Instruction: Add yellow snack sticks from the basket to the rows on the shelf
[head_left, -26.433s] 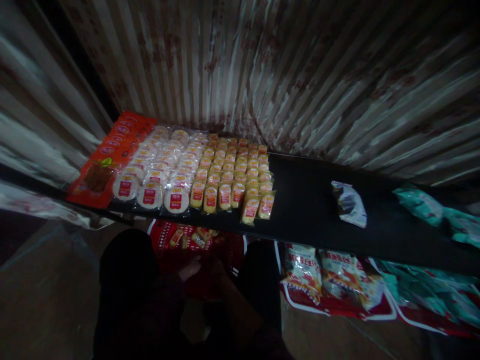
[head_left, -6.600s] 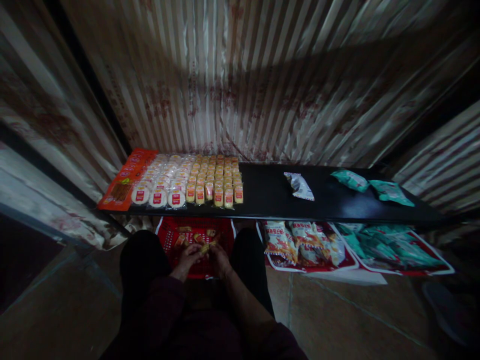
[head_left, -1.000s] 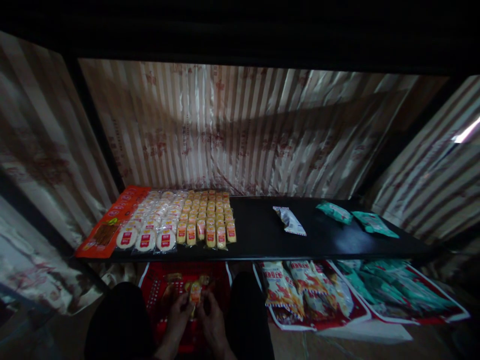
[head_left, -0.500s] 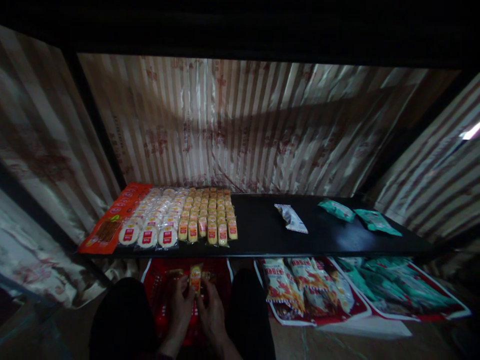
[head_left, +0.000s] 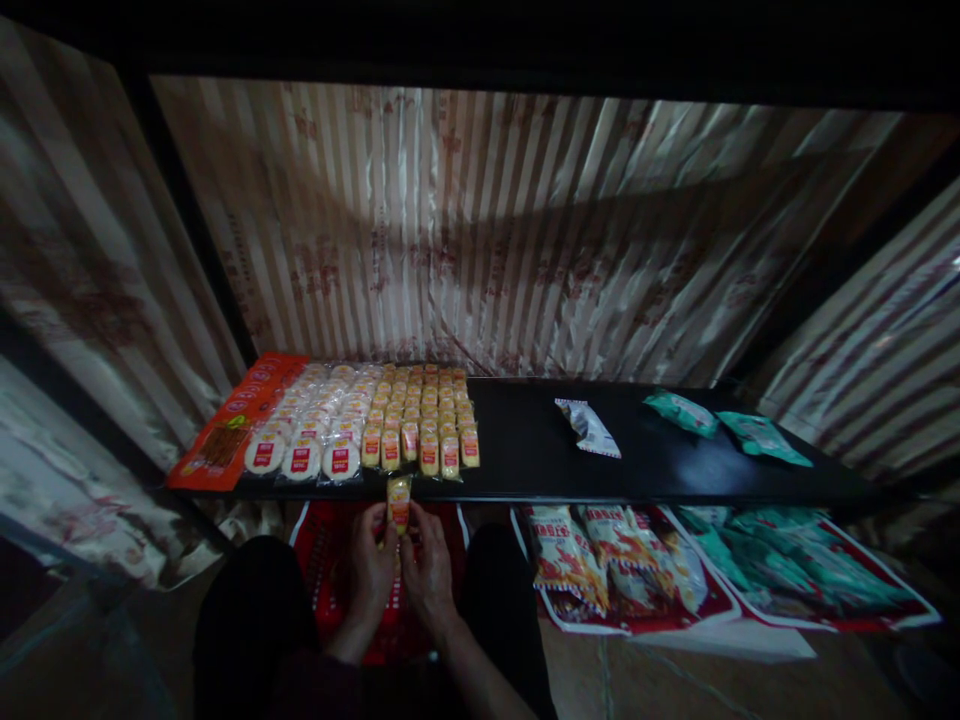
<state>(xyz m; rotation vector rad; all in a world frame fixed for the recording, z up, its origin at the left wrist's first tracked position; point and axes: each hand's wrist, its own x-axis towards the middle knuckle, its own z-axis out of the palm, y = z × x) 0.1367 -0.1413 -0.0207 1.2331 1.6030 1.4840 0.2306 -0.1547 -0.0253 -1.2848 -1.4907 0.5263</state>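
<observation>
Between my two hands stands a small wrapped snack (head_left: pixel 399 505), yellow with an orange-red label, just below the shelf's front edge. My left hand (head_left: pixel 373 565) pinches it from the left, and my right hand (head_left: pixel 427 565) has its fingers closed against the right side. Right behind it on the black shelf (head_left: pixel 517 470), matching yellow snacks (head_left: pixel 429 452) lie in tight rows. To their left are rows of round white rice crackers (head_left: pixel 304 458) in clear wrap with red labels. Beneath my hands is a red basket (head_left: pixel 322 540), mostly covered by my arms.
An orange snack bag (head_left: pixel 255 400) lies at the shelf's left end. A silver-white packet (head_left: pixel 589 428) and two green packets (head_left: pixel 763 438) lie farther right. Below, a basket of red-and-white bags (head_left: pixel 566 550) and one of green bags (head_left: pixel 810 570) stand on the floor. Striped cloth (head_left: pixel 487 250) hangs behind.
Both hands have risen from over the red basket toward the shelf's front edge, carrying the yellow snack. The camera view has shifted slightly.
</observation>
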